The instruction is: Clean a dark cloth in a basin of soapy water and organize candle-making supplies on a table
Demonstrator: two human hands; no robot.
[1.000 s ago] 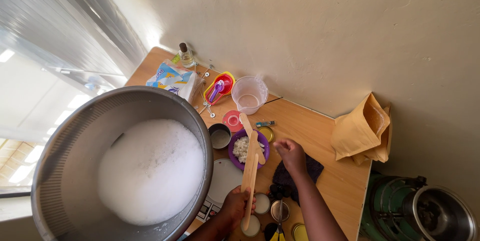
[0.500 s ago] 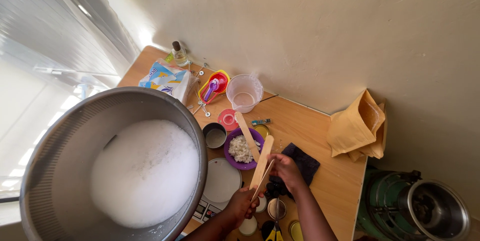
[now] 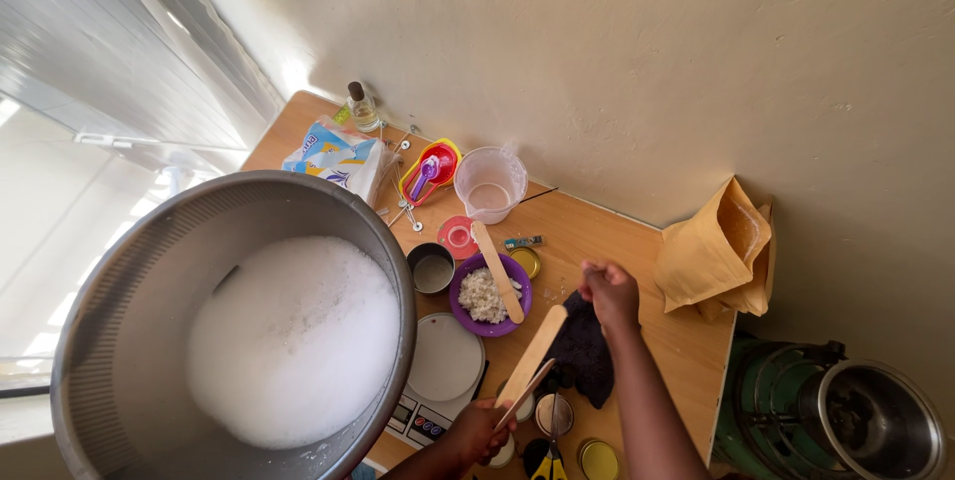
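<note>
Lifting flat wooden sticks off the purple bowl; left hand fingers grip them, right hand now clear, apparently pinched shut.

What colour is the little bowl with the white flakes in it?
Purple. The little bowl shows best in the head view, beside the wooden stick in the left hand.

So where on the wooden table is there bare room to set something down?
Bare wood lies between the clear measuring cup and the paper bag, and on the table between bag and dark cloth. Around the purple bowl and scale it is crowded.
</note>
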